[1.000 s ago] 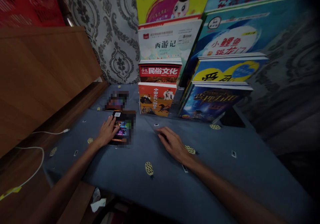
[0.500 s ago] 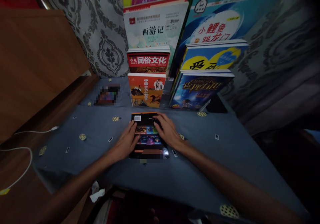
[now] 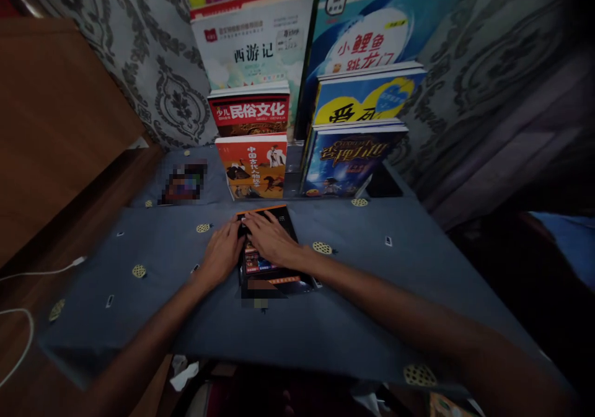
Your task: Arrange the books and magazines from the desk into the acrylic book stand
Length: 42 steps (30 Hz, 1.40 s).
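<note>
Book [image 3: 275, 272] is laid flat on the tabletop [image 3: 279, 336], before upright books [image 3: 253, 166]. Across it the right hand [image 3: 270, 238] is spread, left hand [image 3: 222, 251] close alongside — presumably for steadiness; the left's grip cannot be told.

On the tabletop [image 3: 418, 262] a flat-lying book [image 3: 274, 276] sits near the front middle, and behind it books stand in two rows. The left row runs, front to back, from the ancient-figures storybook [image 3: 258, 166] to the folk-culture book [image 3: 251, 111] and the Journey to the West book [image 3: 253, 51]; the right row from the Charlie IX book [image 3: 351, 163] to the little carp book [image 3: 362, 36]. A cable [image 3: 41, 272] lies left of the tabletop, before a wooden panel [image 3: 56, 138], while the curtain [image 3: 181, 95] hangs behind.
</note>
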{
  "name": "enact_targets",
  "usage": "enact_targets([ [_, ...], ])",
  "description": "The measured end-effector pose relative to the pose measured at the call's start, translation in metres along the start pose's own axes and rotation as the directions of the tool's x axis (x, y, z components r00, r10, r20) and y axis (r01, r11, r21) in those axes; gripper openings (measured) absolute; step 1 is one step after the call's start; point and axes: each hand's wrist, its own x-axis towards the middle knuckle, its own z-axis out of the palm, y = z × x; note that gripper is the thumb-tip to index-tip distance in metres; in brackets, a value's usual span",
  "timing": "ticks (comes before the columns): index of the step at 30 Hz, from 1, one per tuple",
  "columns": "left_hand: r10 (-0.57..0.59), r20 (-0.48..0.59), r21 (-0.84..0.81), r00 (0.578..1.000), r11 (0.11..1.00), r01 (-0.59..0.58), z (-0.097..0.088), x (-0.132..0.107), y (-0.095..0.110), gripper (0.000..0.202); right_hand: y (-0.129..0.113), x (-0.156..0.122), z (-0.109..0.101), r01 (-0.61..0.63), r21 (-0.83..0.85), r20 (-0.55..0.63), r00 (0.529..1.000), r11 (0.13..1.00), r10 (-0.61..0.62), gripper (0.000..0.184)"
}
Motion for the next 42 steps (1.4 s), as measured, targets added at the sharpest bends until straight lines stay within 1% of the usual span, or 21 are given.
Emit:
enact_targets([
  [2,-0.003,0.024,0.037,1.0,0.999,0.002,-0.001,0.001,0.001,0.036,0.007,-0.005,-0.005,-0.046,-0.01,-0.009,0.999,0.999,0.045,0.038],
  [6,0.013,0.062,0.075,0.998,0.997,-0.017,-0.006,0.007,0.002,0.036,0.029,-0.024,-0.021,-0.196,-0.018,-0.039,0.98,0.98,0.195,0.041],
  [9,0.017,0.087,0.103,0.996,0.994,-0.026,-0.01,0.011,0.001,0.036,0.048,-0.043,-0.029,-0.242,0.005,-0.068,0.968,0.97,0.242,0.044],
  [13,0.039,0.106,0.136,0.994,0.989,-0.053,-0.014,0.013,-0.001,0.036,0.068,-0.06,-0.03,-0.208,0.076,-0.094,0.972,0.975,0.215,0.046],
  [17,0.11,0.078,0.161,0.991,0.979,-0.121,-0.011,0.021,-0.003,0.036,0.079,-0.063,-0.026,-0.187,0.138,-0.133,0.969,0.972,0.206,0.045],
  [21,0.229,0.059,0.082,0.972,0.969,-0.233,0.002,0.04,0.0,0.041,0.088,-0.062,-0.024,-0.172,0.183,-0.133,0.971,0.968,0.198,0.046],
  [26,0.377,0.06,-0.044,0.924,0.926,-0.375,0.023,0.067,0.013,0.042,0.094,-0.062,-0.027,-0.157,0.237,-0.116,0.975,0.959,0.189,0.048],
  [30,0.42,0.037,-0.059,0.907,0.907,-0.417,0.032,0.079,0.023,0.04,0.098,-0.061,-0.03,-0.127,0.252,-0.109,0.981,0.959,0.159,0.05],
  [32,0.446,0.037,-0.063,0.894,0.894,-0.444,0.032,0.08,0.025,0.04,0.099,-0.06,-0.031,-0.117,0.245,-0.11,0.983,0.962,0.148,0.051],
  [36,0.516,0.053,-0.099,0.855,0.855,-0.51,0.027,0.077,0.026,0.041,0.102,-0.059,-0.03,-0.128,0.227,-0.112,0.981,0.965,0.157,0.049],
  [42,0.571,0.088,-0.158,0.817,0.817,-0.554,0.02,0.06,0.03,0.039,0.099,-0.058,-0.029,-0.154,0.213,-0.106,0.978,0.965,0.18,0.047],
])
